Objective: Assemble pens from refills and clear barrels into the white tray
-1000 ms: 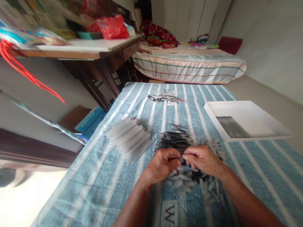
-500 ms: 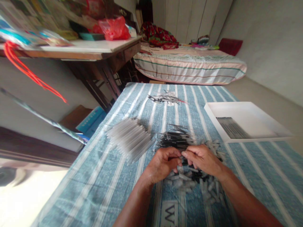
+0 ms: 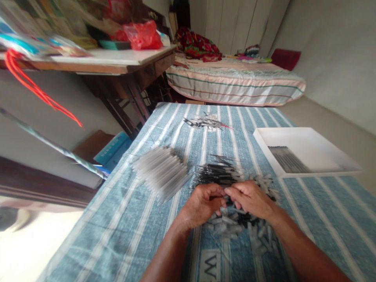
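My left hand (image 3: 207, 201) and my right hand (image 3: 249, 197) meet fingertip to fingertip over the table, both closed in a pinch. Whatever they pinch is too small and covered to make out. Just beyond them lies a pile of thin black pen refills (image 3: 217, 172). Under and in front of the fingers are scattered short translucent grey caps (image 3: 226, 227), with small black pieces among them. To the left rests a stack of translucent grey pen barrels (image 3: 161, 170). More small pale pieces (image 3: 266, 182) lie beyond my right hand.
A white tray (image 3: 326, 150) at the right holds a row of assembled-looking pens (image 3: 288, 158). Farther back is a loose heap of thin pieces (image 3: 205, 122) on the striped cloth (image 3: 117, 219). A cluttered desk (image 3: 117, 58) stands left, a bed (image 3: 235, 82) behind.
Almost nothing differs. My two hands stay together at the same spot, with only a very slight shift of the fingers.
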The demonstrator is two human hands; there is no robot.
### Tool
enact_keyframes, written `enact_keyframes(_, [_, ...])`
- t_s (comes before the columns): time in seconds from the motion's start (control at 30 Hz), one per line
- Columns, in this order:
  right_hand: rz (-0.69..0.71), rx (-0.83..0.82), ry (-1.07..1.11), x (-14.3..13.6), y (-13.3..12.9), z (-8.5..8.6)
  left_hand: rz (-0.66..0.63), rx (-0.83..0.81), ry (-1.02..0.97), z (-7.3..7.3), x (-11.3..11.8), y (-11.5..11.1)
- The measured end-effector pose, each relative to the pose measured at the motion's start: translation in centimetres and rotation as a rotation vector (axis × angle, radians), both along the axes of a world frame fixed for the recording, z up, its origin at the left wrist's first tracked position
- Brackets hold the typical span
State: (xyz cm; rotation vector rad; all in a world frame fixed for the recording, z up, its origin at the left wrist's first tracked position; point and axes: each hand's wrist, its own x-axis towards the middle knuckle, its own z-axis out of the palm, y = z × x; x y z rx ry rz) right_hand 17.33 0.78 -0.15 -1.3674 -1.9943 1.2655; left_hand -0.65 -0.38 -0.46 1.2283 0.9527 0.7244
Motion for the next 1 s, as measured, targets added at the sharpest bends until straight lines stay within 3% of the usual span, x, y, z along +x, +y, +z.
enact_keyframes(0.33, [-0.031, -0.025, 0.025, 0.0, -0.2, -0.2, 0.023, -0.026, -0.016, 0.1, 0.1, 0.0])
enact_keyframes(0.73, [-0.013, -0.049, 0.077, 0.0, -0.2, -0.4, 0.061, -0.006, -0.043, -0.8, 0.2, 0.0])
enact_keyframes(1.0, [-0.056, -0.011, 0.124, 0.4, 0.5, 0.2, -0.046, 0.156, 0.172, 0.5, -0.5, 0.3])
